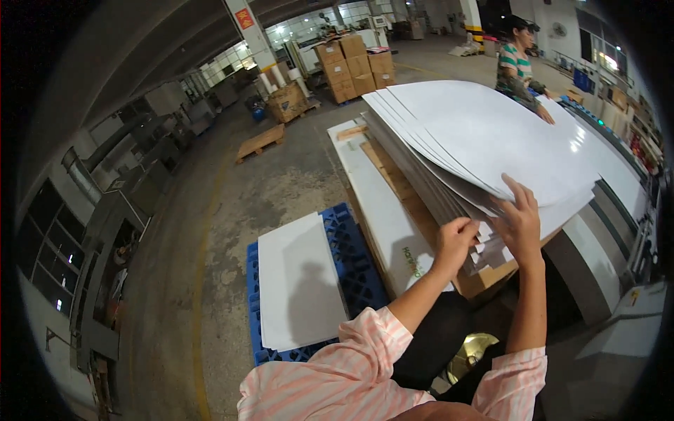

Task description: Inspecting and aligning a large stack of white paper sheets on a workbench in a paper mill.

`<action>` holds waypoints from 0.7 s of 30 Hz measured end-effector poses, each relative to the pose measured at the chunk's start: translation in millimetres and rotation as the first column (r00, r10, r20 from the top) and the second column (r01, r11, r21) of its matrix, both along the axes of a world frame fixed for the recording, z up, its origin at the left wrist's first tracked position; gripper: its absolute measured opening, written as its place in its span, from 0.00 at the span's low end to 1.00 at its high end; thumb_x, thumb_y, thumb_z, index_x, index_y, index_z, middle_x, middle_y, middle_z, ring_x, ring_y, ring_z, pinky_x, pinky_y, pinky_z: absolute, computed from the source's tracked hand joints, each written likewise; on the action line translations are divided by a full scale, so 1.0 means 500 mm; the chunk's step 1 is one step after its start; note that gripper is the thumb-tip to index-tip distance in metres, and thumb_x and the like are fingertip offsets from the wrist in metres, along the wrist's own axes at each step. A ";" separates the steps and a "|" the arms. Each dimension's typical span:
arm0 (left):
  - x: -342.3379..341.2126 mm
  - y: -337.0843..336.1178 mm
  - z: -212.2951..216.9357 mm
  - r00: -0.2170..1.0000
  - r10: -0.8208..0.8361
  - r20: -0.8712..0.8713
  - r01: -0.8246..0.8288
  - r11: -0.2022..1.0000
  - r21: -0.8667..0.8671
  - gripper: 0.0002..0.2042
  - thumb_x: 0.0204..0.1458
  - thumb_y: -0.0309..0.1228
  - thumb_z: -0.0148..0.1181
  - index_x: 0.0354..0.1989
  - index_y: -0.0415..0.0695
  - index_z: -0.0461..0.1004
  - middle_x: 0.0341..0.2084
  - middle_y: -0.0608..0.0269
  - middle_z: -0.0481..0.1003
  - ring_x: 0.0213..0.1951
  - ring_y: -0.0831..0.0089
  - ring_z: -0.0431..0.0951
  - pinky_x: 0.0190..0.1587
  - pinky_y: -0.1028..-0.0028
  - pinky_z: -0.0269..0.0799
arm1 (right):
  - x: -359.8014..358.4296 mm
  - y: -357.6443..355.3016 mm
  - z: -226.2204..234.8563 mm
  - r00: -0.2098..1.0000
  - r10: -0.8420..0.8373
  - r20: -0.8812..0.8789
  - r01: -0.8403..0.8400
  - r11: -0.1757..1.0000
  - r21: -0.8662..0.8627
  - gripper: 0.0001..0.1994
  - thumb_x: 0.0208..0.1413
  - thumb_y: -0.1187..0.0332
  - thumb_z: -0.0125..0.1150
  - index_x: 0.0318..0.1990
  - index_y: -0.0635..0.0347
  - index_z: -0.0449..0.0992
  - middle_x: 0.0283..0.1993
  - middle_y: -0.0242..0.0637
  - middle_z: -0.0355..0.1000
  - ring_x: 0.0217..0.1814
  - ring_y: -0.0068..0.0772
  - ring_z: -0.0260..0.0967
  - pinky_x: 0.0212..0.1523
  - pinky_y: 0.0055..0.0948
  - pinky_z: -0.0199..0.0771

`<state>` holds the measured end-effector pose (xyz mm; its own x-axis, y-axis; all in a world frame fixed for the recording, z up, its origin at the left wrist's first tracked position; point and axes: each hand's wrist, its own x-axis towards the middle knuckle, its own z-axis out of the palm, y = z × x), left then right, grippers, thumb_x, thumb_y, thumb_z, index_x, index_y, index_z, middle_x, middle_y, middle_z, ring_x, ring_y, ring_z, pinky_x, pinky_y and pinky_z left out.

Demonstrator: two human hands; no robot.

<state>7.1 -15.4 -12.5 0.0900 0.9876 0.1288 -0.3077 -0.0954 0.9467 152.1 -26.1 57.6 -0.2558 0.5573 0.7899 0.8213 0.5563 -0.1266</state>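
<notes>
A tall stack of large white sheets (484, 133) fills the right side, its upper sheets bowed up along the near edge. My right hand (519, 221) grips that raised edge, fingers against the sheets and thumb lower down. Just left of it, my left hand (456, 245) is closed at the stack's near corner, fingertips bent together. Whatever lies between those fingertips is too small to make out. Below the lifted sheets, the layered edges of the stack show beside both hands.
A white board (382, 217) lies along the stack's left side. Lower left, a blue plastic pallet (358, 270) bears a pile of white sheets (298, 281). Across the stack a co-worker (516, 63) reaches onto the sheets. Cardboard boxes (354, 67) and a wooden pallet (260, 142) stand farther back.
</notes>
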 end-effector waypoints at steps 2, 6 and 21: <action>-0.002 -0.003 0.008 1.000 -0.021 0.001 0.021 0.999 0.026 0.09 0.53 0.31 0.52 0.26 0.38 0.71 0.22 0.69 0.69 0.26 0.80 0.70 0.31 0.79 0.69 | 0.004 0.023 -0.025 0.997 0.076 -0.026 -0.077 0.996 -0.034 0.12 0.39 0.74 0.62 0.35 0.61 0.74 0.52 0.39 0.66 0.53 0.45 0.61 0.51 0.37 0.62; 0.013 -0.004 0.004 0.999 0.036 -0.031 -0.034 0.998 0.058 0.11 0.53 0.31 0.51 0.24 0.37 0.70 0.19 0.69 0.68 0.23 0.82 0.69 0.28 0.80 0.68 | 0.008 0.045 -0.044 0.868 0.094 -0.487 -0.241 0.938 -0.249 0.08 0.52 0.68 0.55 0.36 0.64 0.74 0.42 0.37 0.72 0.44 0.34 0.67 0.46 0.29 0.64; 0.004 -0.020 0.014 0.997 -0.049 -0.067 0.054 0.995 0.083 0.06 0.50 0.28 0.52 0.33 0.38 0.69 0.23 0.70 0.68 0.28 0.82 0.67 0.33 0.80 0.64 | -0.015 0.018 -0.028 0.977 0.117 -0.180 -0.156 0.962 -0.223 0.07 0.46 0.76 0.55 0.33 0.65 0.76 0.46 0.37 0.71 0.44 0.42 0.67 0.44 0.35 0.66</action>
